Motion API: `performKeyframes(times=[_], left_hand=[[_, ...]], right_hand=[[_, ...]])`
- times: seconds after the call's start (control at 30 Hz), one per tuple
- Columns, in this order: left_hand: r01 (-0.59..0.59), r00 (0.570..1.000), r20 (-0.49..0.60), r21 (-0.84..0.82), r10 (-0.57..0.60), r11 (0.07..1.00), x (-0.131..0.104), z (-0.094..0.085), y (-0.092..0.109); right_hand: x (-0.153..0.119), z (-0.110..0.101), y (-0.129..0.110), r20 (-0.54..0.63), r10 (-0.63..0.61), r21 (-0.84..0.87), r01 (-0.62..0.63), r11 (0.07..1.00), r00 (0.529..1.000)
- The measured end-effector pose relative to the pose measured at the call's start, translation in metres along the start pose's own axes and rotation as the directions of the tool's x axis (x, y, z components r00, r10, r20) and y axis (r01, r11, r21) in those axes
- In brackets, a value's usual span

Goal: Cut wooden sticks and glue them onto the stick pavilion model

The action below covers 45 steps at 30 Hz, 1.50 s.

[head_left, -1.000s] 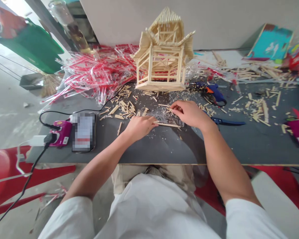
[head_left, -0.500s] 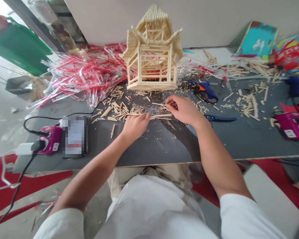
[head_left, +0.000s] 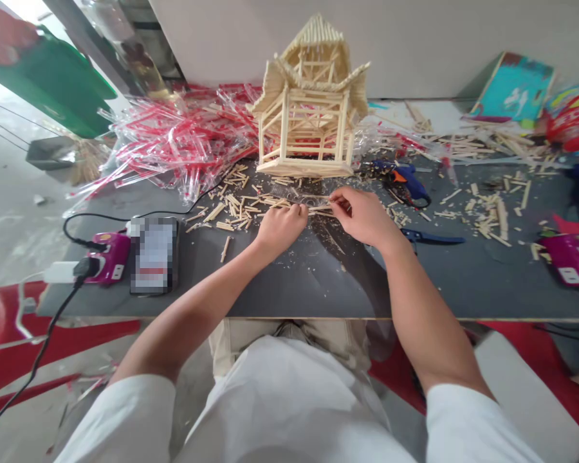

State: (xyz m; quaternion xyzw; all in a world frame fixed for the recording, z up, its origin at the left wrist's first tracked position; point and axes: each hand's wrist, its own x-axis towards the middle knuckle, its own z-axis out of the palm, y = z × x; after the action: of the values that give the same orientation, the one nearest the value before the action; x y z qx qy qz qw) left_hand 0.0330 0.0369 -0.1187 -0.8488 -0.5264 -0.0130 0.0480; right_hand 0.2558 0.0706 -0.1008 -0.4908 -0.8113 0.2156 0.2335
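Note:
My left hand (head_left: 284, 226) is closed low over the table around thin wooden sticks (head_left: 320, 208), whose ends stick out to the right toward the other hand. Thumb and fingers of my right hand (head_left: 361, 213) pinch around the end of a thin stick (head_left: 314, 197); the fingertips partly hide it. Just behind both hands stands a pagoda-like model (head_left: 313, 122) built of pale sticks, with a two-tier roof. Short cut stick pieces (head_left: 236, 206) lie scattered left of my left hand.
Red-and-clear plastic wrappers (head_left: 174, 138) are heaped at the back left. A blue glue gun (head_left: 408, 182) and dark blue-handled cutters (head_left: 434, 238) lie to the right. On the left are a phone (head_left: 154, 257), a purple power strip (head_left: 110, 257) and cables. More stick scraps (head_left: 496, 215) lie far right.
The view has shifted, so the table's contents sit further right. My right hand's fingers have come in closer to the stick ends, and the hands stay close together.

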Motion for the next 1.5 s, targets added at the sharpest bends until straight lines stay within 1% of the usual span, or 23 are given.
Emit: performKeyframes(times=[0.1,0.2,0.27,0.33,0.4,0.47,0.5,0.53,0.6,0.67,0.8,0.9,1.0,1.13,1.27,1.33,1.4,1.43,1.5], left_hand=[[0.021,1.000,-0.015,-0.004,-0.021,1.000,-0.005,-0.004,0.002],[0.058,0.998,-0.007,-0.048,-0.059,0.997,-0.022,-0.015,0.001],[0.107,0.994,0.012,-0.092,-0.107,0.990,-0.035,-0.023,-0.007],[0.210,0.977,0.041,-0.094,-0.207,0.973,-0.043,-0.029,-0.022],[0.350,0.936,0.061,-0.070,-0.346,0.934,-0.045,-0.033,-0.043],[0.467,0.884,0.028,-0.061,-0.467,0.882,-0.044,-0.033,-0.064],[0.493,0.869,-0.001,-0.064,-0.494,0.868,-0.043,-0.032,-0.072],[0.502,0.864,-0.010,-0.072,-0.504,0.862,-0.042,-0.030,-0.079],[0.496,0.867,-0.003,-0.084,-0.498,0.865,-0.040,-0.024,-0.084],[0.496,0.868,0.025,-0.083,-0.496,0.864,-0.037,-0.019,-0.081],[0.548,0.836,0.075,-0.072,-0.544,0.833,-0.028,-0.014,-0.070],[0.572,0.819,0.096,-0.077,-0.565,0.816,-0.026,-0.016,-0.068],[0.583,0.812,0.089,-0.073,-0.577,0.809,-0.027,-0.017,-0.070],[0.573,0.819,0.079,-0.046,-0.569,0.818,-0.028,-0.015,-0.072],[0.571,0.821,0.068,-0.058,-0.567,0.819,-0.028,-0.013,-0.071],[0.558,0.829,0.017,-0.096,-0.559,0.824,-0.029,-0.013,-0.071],[0.526,0.831,-0.102,-0.173,-0.546,0.833,-0.031,-0.013,-0.070],[0.495,0.828,-0.174,-0.220,-0.533,0.841,-0.031,-0.013,-0.070],[0.387,0.833,-0.290,-0.306,-0.472,0.870,-0.033,-0.011,-0.068]], right_hand=[[0.000,0.004,-0.004,-0.005,-0.002,0.007,0.002,1.000,1.000],[0.000,0.008,-0.008,0.022,-0.036,0.013,0.036,0.999,0.999],[-0.001,0.011,-0.011,0.045,-0.068,0.013,0.068,0.998,0.997],[-0.002,0.014,-0.014,0.083,-0.092,0.031,0.090,0.995,0.992],[-0.003,0.017,-0.018,0.141,-0.106,0.068,0.097,0.993,0.984],[-0.005,0.021,-0.023,0.187,-0.132,0.103,0.114,0.988,0.973],[-0.005,0.023,-0.025,0.200,-0.155,0.113,0.134,0.985,0.967],[-0.006,0.025,-0.028,0.210,-0.182,0.118,0.160,0.980,0.961],[-0.006,0.028,-0.032,0.224,-0.238,0.111,0.217,0.970,0.945],[-0.006,0.031,-0.033,0.234,-0.273,0.099,0.256,0.961,0.933],[-0.005,0.034,-0.030,0.206,-0.313,0.107,0.296,0.949,0.927],[-0.004,0.034,-0.028,0.179,-0.331,0.115,0.314,0.942,0.927],[-0.004,0.035,-0.028,0.154,-0.315,0.116,0.299,0.947,0.937],[-0.005,0.039,-0.029,0.112,-0.254,0.143,0.238,0.961,0.961],[-0.004,0.041,-0.025,0.126,-0.228,0.184,0.203,0.962,0.965],[-0.004,0.038,-0.021,0.141,-0.192,0.236,0.156,0.959,0.971],[-0.004,0.033,-0.016,0.145,-0.147,0.230,0.111,0.967,0.978],[-0.004,0.029,-0.015,0.140,-0.125,0.200,0.095,0.975,0.982],[-0.004,0.022,-0.012,0.134,-0.088,0.131,0.071,0.989,0.987]])
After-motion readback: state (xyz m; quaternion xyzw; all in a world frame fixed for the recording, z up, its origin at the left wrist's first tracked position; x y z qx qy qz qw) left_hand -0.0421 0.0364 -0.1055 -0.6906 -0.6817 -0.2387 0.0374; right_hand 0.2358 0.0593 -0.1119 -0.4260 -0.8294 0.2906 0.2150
